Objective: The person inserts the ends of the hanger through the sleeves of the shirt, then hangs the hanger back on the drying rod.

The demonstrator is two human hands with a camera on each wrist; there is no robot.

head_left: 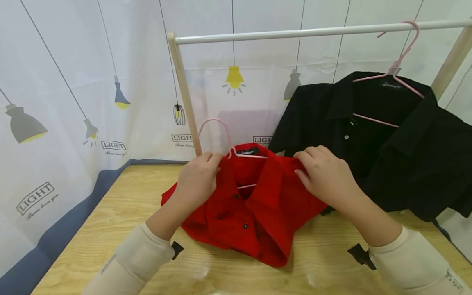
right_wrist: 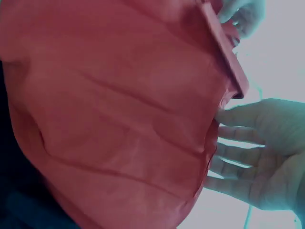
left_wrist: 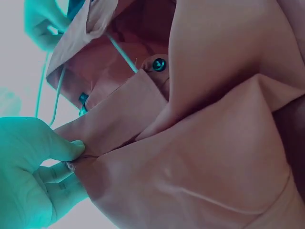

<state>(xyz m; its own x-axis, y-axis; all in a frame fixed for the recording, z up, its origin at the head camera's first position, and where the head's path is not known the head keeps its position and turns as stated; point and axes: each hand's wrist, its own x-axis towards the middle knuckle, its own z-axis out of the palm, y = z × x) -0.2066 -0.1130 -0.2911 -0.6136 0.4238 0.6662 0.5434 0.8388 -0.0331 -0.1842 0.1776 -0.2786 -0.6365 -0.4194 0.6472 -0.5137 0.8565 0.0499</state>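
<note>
A red short-sleeved shirt (head_left: pixel 265 188) with dark buttons is held up off the wooden table top, its collar toward the rack. A pink hanger (head_left: pixel 215 119) sits inside it, hook sticking out above the collar and lower bar showing in the neck opening. At the shoulder on the left, my left hand (head_left: pixel 199 174) grips the cloth; the left wrist view shows the thumb (left_wrist: pixel 71 150) pressed on the fabric beside the collar. My right hand (head_left: pixel 328 174) holds the other shoulder, fingertips (right_wrist: pixel 221 117) at the shirt's edge in the right wrist view.
A clothes rack with a white rail (head_left: pixel 280 36) and wooden posts (head_left: pixel 186 94) stands at the back. From the rail's right part hangs a black shirt (head_left: pixel 313 106) on a pink hanger (head_left: pixel 407 51), close behind my right hand. A lamp-print curtain (head_left: pixel 144 49) backs the wooden table (head_left: pixel 125 205).
</note>
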